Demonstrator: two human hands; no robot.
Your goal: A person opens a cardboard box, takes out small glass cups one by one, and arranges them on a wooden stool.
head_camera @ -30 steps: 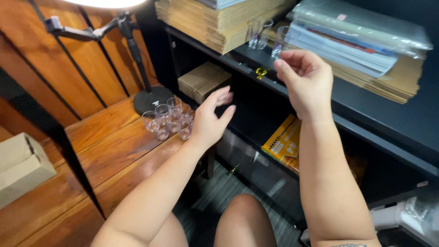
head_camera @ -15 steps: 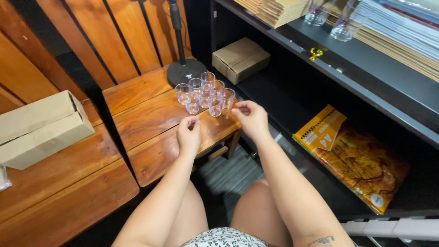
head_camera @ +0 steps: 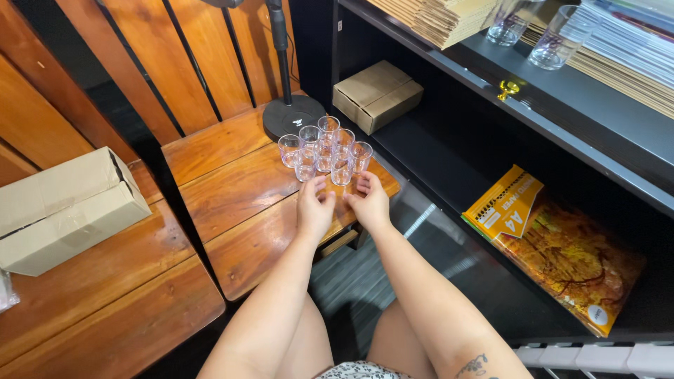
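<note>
Head view: my left hand (head_camera: pixel 313 209) and right hand (head_camera: pixel 370 200) rest loosely open, holding nothing, just near of the clear cups (head_camera: pixel 324 149) clustered at the table's (head_camera: pixel 239 189) far edge (fingertips gentle; cups tip easily).

Two brown cartons (head_camera: pixel 67 207) (head_camera: pixel 378 93); yellow paper pack (head_camera: pixel 504 203) on bottom shelf.

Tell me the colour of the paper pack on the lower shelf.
The paper pack is yellow with orange, seen in the head view.
</note>
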